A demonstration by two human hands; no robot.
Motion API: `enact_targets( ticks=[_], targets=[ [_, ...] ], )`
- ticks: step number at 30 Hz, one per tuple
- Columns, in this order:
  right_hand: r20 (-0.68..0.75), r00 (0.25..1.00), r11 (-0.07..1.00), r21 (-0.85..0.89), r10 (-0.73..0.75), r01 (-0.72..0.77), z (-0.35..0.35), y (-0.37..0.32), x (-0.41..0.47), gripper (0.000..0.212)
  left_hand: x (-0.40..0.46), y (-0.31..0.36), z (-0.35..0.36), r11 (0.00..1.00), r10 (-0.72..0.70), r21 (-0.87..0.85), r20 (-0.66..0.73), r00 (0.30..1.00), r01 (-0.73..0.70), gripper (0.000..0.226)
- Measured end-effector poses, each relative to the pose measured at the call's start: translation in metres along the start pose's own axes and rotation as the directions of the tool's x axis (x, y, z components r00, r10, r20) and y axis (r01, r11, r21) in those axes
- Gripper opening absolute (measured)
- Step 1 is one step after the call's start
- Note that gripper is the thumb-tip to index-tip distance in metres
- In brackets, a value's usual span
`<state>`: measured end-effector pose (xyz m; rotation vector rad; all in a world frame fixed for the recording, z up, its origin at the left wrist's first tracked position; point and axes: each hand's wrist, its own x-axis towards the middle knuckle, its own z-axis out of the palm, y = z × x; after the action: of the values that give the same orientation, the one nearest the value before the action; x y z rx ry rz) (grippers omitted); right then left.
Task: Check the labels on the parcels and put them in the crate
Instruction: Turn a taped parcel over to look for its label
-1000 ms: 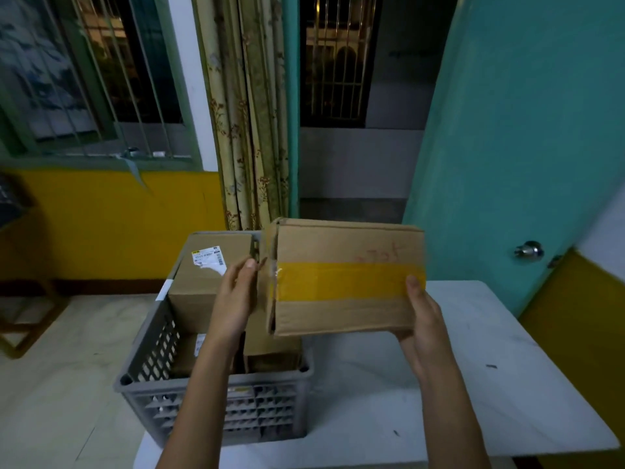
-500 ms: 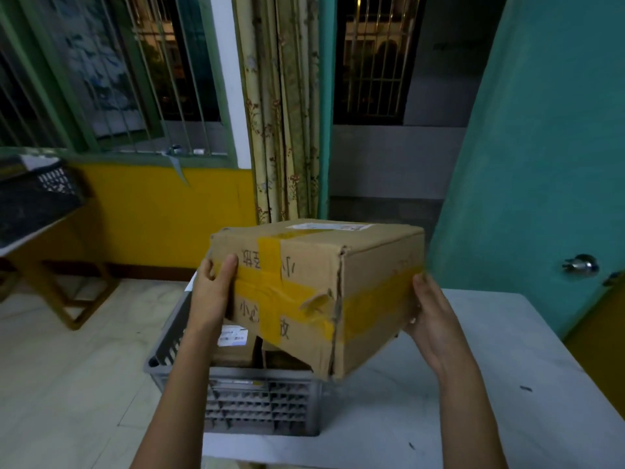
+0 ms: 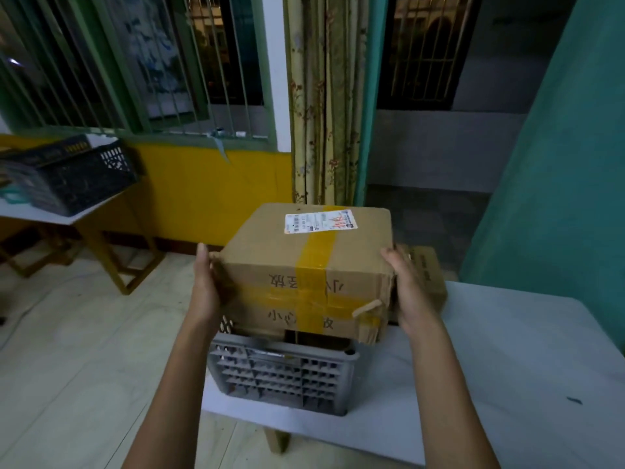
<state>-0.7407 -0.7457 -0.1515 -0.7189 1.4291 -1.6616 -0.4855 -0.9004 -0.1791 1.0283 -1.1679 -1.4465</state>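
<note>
A large cardboard parcel (image 3: 304,258) bound with yellow tape sits over the grey plastic crate (image 3: 280,377), covering most of its opening. A white shipping label (image 3: 320,222) with red handwriting faces up on its top. My left hand (image 3: 206,286) presses the parcel's left side and my right hand (image 3: 411,289) holds its right side. Whether the parcel rests on the crate's contents or hangs just above them cannot be told. The crate's inside is almost hidden. A smaller cardboard parcel (image 3: 429,275) shows behind my right hand.
The crate stands at the left end of a white table (image 3: 507,367). A black crate (image 3: 77,174) sits on another table at the far left. A teal door (image 3: 558,164) rises at the right, and a curtain (image 3: 324,96) hangs behind.
The parcel was turned from upright on its edge to flat, label face up, and brought left and down over the crate. Both hands kept hold of its sides.
</note>
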Motion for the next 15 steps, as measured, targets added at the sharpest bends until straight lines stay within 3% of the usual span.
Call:
enact_targets(
  ticks=[3, 6, 10, 15],
  targets=[
    [0.014, 0.999, 0.999, 0.009, -0.033, 0.033, 0.019, 0.015, 0.013, 0.052, 0.03, -0.003, -0.022, 0.996, -0.08, 0.04, 0.069, 0.994, 0.077, 0.049],
    [-0.011, 1.0, 0.999, 0.035, -0.004, 0.004, 0.04, 0.031, 0.023, 0.06, 0.052, -0.011, -0.041, 0.993, -0.072, 0.104, 0.165, 0.984, 0.055, 0.043],
    [-0.105, 0.991, 0.992, 0.105, 0.083, -0.072, 0.054, 0.058, 0.027, 0.051, 0.061, -0.021, -0.057, 0.977, -0.076, 0.213, 0.235, 0.969, 0.025, 0.043],
    [-0.191, 0.973, 0.99, 0.078, 0.129, -0.116, 0.052, 0.078, 0.029, 0.069, 0.067, -0.031, -0.076, 0.954, -0.146, 0.297, 0.329, 0.933, 0.045, 0.044]
  ],
)
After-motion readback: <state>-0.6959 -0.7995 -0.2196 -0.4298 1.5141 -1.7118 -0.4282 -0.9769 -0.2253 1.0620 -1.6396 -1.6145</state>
